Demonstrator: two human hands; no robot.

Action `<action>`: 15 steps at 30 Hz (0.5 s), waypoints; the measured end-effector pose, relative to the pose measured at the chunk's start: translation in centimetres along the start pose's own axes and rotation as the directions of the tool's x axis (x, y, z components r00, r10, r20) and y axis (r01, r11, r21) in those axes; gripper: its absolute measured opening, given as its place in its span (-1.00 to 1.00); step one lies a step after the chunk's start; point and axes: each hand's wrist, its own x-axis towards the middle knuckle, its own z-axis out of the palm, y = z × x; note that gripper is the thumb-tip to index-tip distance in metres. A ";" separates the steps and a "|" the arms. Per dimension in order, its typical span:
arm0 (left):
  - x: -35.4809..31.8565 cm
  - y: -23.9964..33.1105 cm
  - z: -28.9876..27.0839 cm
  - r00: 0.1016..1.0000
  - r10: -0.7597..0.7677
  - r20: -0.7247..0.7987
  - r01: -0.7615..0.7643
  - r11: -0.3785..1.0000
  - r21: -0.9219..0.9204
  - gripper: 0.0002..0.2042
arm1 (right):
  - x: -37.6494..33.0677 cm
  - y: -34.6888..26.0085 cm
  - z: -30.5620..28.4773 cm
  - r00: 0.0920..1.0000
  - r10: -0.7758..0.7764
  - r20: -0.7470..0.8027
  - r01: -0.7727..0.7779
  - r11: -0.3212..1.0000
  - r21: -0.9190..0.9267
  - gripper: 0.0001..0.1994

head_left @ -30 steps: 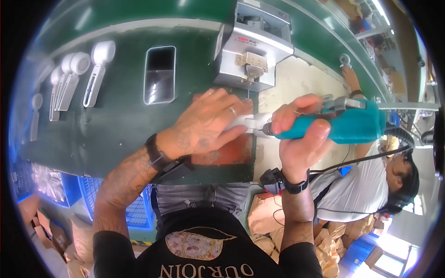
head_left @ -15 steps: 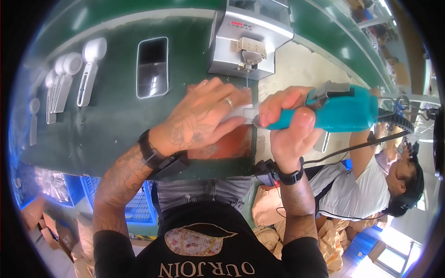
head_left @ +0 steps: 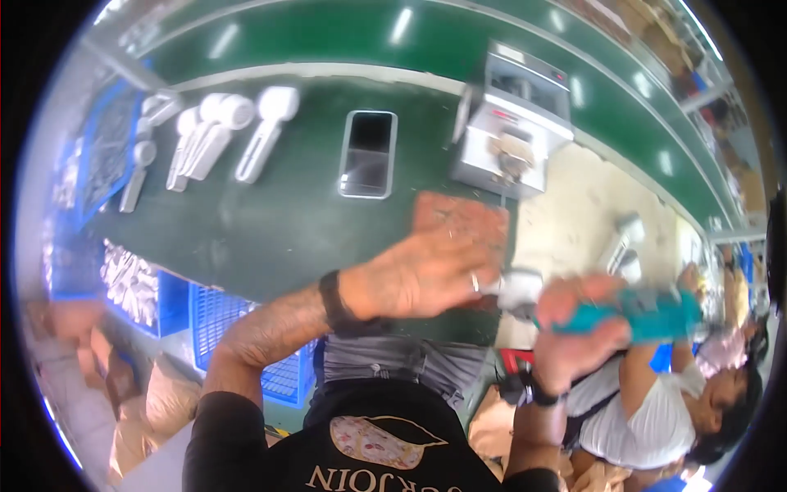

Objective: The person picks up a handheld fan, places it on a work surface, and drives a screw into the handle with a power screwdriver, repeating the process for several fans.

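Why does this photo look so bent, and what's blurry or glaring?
Head view: the fisheye lens curves the dark green tabletop; head view: the right hand and teal cylindrical tool are smeared, the dark pale-rimmed rectangular phone clearer; head view: white light streaks glare off the bright green surface behind.

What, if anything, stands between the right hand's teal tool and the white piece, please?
Nothing visible: the teal tool in the right hand is beside the white piece in the left hand; blur hides whether they touch.
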 end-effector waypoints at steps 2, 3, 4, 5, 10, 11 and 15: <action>-1.2 0.7 -1.0 0.998 -0.009 0.055 0.004 0.997 0.083 -0.62 | -1.9 -1.8 0.8 0.967 -0.212 -0.141 0.204 0.977 -0.068 -0.33; -2.1 0.5 -2.5 0.994 -0.108 -0.032 0.111 0.989 0.095 -0.63 | -2.7 -2.4 0.5 0.960 -0.242 -0.140 0.235 0.970 -0.068 -0.35; -3.0 0.1 -3.9 0.974 -0.195 -0.117 0.206 0.975 0.088 -0.63 | -3.6 -2.6 0.1 0.961 -0.240 -0.137 0.231 0.970 -0.079 -0.34; -3.6 -0.5 -5.7 0.940 -0.279 -0.194 0.308 0.941 0.139 -0.65 | -4.2 -2.8 -0.3 0.962 -0.239 -0.135 0.228 0.969 -0.094 -0.34; -9.3 -7.2 -11.2 0.751 -0.422 -0.508 0.640 0.656 0.401 -0.71 | -5.6 -1.9 -3.8 0.988 -0.138 -0.064 0.128 0.982 -0.137 -0.31; -10.1 -8.6 -11.7 0.743 -0.436 -0.508 0.657 0.620 0.429 -0.69 | -5.5 -2.1 -4.2 0.993 -0.108 -0.056 0.098 0.983 -0.157 -0.30; -8.7 -10.2 -10.7 0.849 -0.206 -0.486 0.516 0.519 0.681 -0.66 | -6.8 -3.6 -4.9 0.979 -0.131 -0.158 0.094 0.970 -0.223 -0.27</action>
